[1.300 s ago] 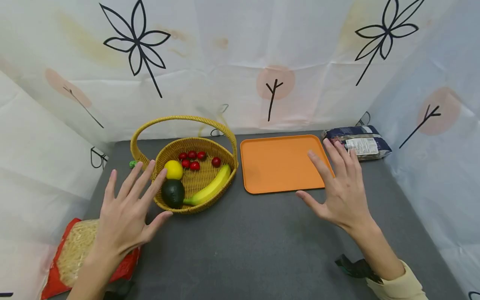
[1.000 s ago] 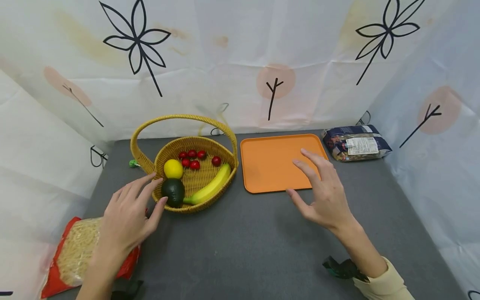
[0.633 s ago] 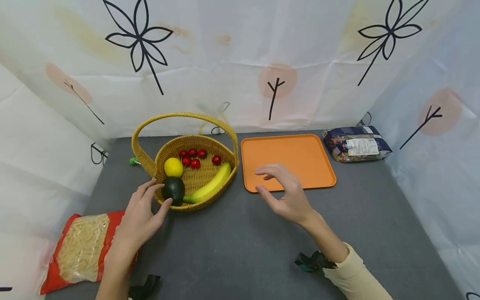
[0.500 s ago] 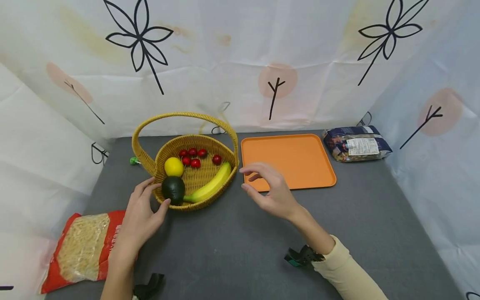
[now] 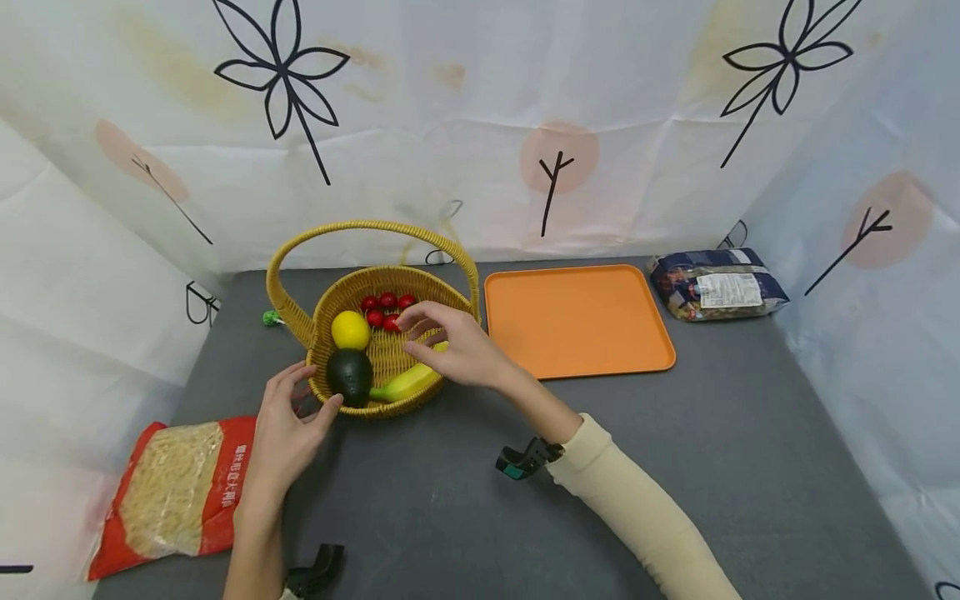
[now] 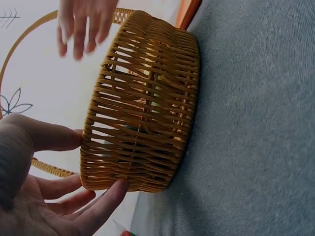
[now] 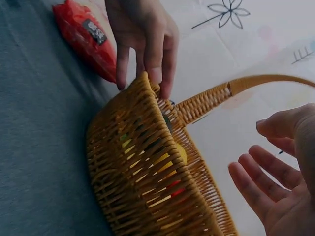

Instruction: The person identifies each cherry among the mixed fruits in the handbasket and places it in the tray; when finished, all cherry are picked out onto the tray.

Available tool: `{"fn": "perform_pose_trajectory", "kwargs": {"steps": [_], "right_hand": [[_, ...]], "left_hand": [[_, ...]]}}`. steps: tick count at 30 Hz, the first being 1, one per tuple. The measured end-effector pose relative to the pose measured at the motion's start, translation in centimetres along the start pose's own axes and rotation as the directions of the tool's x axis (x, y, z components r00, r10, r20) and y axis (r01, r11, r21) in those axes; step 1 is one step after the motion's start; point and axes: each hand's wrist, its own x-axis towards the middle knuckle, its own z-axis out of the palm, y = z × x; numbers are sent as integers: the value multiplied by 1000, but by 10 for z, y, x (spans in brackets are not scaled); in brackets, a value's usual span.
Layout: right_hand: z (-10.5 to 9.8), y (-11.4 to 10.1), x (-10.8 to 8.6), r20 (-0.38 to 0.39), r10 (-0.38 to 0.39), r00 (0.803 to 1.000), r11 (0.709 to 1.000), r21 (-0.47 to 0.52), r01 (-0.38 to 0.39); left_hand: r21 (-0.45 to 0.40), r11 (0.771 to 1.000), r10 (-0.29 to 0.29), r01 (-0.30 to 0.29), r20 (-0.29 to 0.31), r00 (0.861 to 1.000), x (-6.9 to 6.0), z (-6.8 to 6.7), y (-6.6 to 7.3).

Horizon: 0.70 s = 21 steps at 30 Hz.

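A yellow wicker basket (image 5: 387, 360) with an arched handle holds several red cherries (image 5: 387, 301), a lemon (image 5: 350, 331), a dark green avocado (image 5: 349, 379) and a banana (image 5: 403, 385). My left hand (image 5: 291, 429) grips the basket's near-left rim, thumb and fingers on either side of the edge, as the left wrist view of the basket wall (image 6: 142, 108) also shows. Over the basket's right side hovers my right hand (image 5: 461, 348), fingers loosely bent, nothing between them. It hides part of the banana and some cherries. In the right wrist view, its fingers (image 7: 261, 184) stand apart from the rim.
An orange tray (image 5: 581, 321) lies right of the basket. Behind it to the right is a dark blue food packet (image 5: 718, 285). A red bag of pasta (image 5: 172, 492) lies at the left, beside my left forearm. A small green item (image 5: 272, 317) sits left of the basket.
My right hand has swept left from beyond the tray to over the basket, its fingers bending. My left hand has come forward and right onto the basket rim.
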Motion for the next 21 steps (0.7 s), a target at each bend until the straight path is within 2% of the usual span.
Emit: {"fn": "perform_pose_trajectory", "kwargs": {"steps": [7,12,21], "right_hand": [[7,14,41,42,128,991,992,1,-128],[13,29,62,53,249,967,969,-6,-249],[26,55,79,66,362,930,928,-115,-354]], "left_hand": [[-3,996,-88,88,12,996,-1,3,-1],[-53,986,-152,155,52,987,-2,5,0],[-128,982,-132,136,37,991,-3,8,-2]]}}
